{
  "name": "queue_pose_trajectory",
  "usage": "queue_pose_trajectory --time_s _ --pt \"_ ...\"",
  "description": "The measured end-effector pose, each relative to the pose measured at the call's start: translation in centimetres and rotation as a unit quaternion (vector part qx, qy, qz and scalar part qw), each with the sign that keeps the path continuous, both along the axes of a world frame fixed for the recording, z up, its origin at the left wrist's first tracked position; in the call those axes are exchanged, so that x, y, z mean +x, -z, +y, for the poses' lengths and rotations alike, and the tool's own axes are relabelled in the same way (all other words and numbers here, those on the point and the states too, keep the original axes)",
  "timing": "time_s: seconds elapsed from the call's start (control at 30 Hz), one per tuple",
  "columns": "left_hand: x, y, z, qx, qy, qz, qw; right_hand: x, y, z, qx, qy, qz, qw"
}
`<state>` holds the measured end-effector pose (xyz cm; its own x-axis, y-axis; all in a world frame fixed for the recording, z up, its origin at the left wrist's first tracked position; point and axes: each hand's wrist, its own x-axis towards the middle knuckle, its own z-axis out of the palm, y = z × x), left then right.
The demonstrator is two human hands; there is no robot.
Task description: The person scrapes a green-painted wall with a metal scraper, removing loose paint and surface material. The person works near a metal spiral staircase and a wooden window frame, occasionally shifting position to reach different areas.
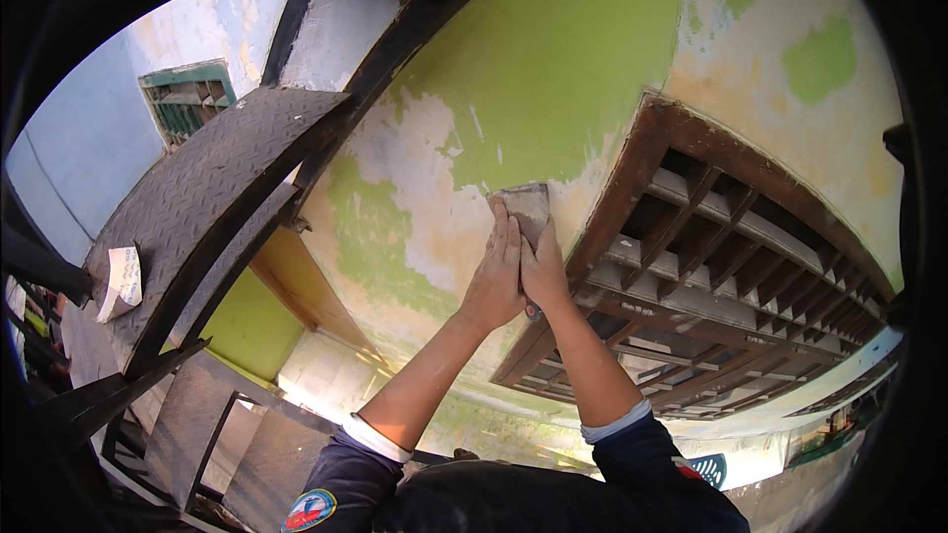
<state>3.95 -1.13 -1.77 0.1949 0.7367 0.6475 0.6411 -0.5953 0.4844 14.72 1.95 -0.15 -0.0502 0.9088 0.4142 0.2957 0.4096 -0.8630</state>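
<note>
My left hand (pixel 498 274) and my right hand (pixel 545 263) are together around a wide-bladed scraper (pixel 527 209), its handle mostly hidden between them. The left fingers lie along the blade's left side. The blade's far edge meets the wall (pixel 578 59), at the border between green paint and a pale, bare patch (pixel 437 237). Green paint remains above the blade and in patches to the left. Just right of my right hand is the brown wooden window frame (pixel 629 185) with slatted openings.
Black metal framing with a checkered steel stair tread (pixel 215 155) curves along the left. A piece of sandpaper (pixel 122 283) lies on the tread. Wooden boards (pixel 189 422) are at lower left. A green barred window (pixel 189 100) is in the pale blue wall at upper left.
</note>
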Motion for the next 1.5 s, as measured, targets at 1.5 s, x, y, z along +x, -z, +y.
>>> queue_pose_trajectory --time_s 1.5 --pt "0.1 -1.0 -1.4 -0.05 0.019 -0.043 0.998 -0.1 0.3 -0.8 0.029 -0.007 0.047 0.998"
